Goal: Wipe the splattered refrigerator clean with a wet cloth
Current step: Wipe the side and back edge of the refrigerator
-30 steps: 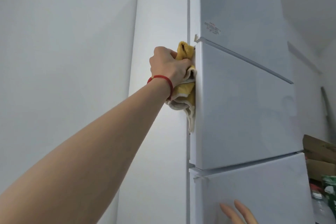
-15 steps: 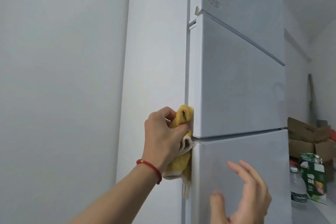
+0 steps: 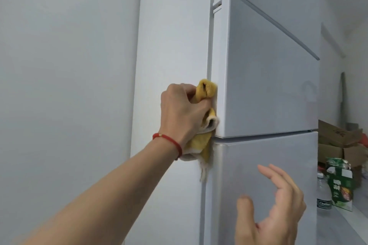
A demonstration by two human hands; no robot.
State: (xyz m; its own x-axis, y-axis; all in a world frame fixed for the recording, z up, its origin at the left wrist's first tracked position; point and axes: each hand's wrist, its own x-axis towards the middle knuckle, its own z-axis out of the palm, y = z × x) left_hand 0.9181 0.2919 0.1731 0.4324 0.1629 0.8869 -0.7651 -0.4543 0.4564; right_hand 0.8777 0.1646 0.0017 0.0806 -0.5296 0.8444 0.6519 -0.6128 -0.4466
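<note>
A tall white refrigerator (image 3: 266,77) with three stacked doors fills the middle and right. My left hand (image 3: 182,112), a red string round its wrist, grips a bunched yellow cloth (image 3: 205,93) and presses it against the left edge of the middle door, just above the gap to the bottom door. The cloth's frayed end hangs down over that gap. My right hand (image 3: 276,211) is held open with fingers spread in front of the bottom door, holding nothing; whether it touches the door is unclear.
A plain white wall (image 3: 65,85) stands close on the left. To the right of the fridge are cardboard boxes (image 3: 338,137), a green carton (image 3: 341,183) and a plastic bottle (image 3: 323,193) on a white ledge.
My left hand slid the cloth down the door edge from the top gap to the lower gap, then slightly back up. My right hand rose into view.
</note>
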